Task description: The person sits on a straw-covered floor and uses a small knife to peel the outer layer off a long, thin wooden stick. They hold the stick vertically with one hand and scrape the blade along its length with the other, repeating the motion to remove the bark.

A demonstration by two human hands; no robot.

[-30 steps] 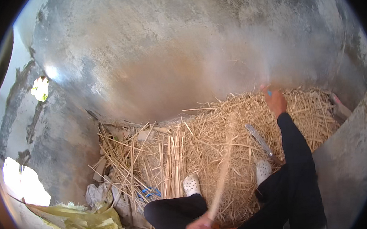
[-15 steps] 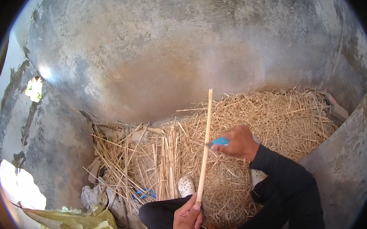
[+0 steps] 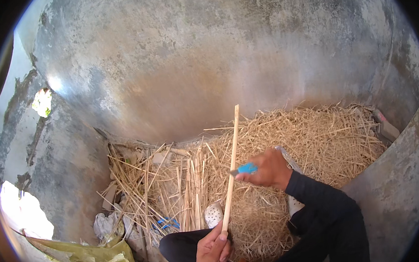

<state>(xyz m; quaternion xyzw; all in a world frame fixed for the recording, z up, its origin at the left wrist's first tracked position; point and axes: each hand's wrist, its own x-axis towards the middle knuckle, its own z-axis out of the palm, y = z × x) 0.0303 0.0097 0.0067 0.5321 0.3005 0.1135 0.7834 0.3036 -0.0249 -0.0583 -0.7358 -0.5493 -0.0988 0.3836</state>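
My left hand (image 3: 213,250) is closed around the lower end of a long pale wooden stick (image 3: 234,141), near my knee. The stick slants up and slightly to the right, its far tip standing out against the wall. My right hand (image 3: 270,169) grips a small knife with a blue handle (image 3: 247,168). Its short dark blade touches or nearly touches the stick around mid-length. The blade is small and partly blurred, so its exact shape is unclear.
Shavings (image 3: 316,148) cover the ground to the right and around my feet. Split sticks (image 3: 192,194) lie left of a white perforated clog (image 3: 213,215). A yellowish sheet (image 3: 90,258) is at lower left. A stained wall (image 3: 191,60) rises ahead; a brick (image 3: 387,129) sits at right.
My right hand and the knife have moved down along the stick, toward my left hand. The stick's far tip has shifted slightly left. My left hand keeps its hold.
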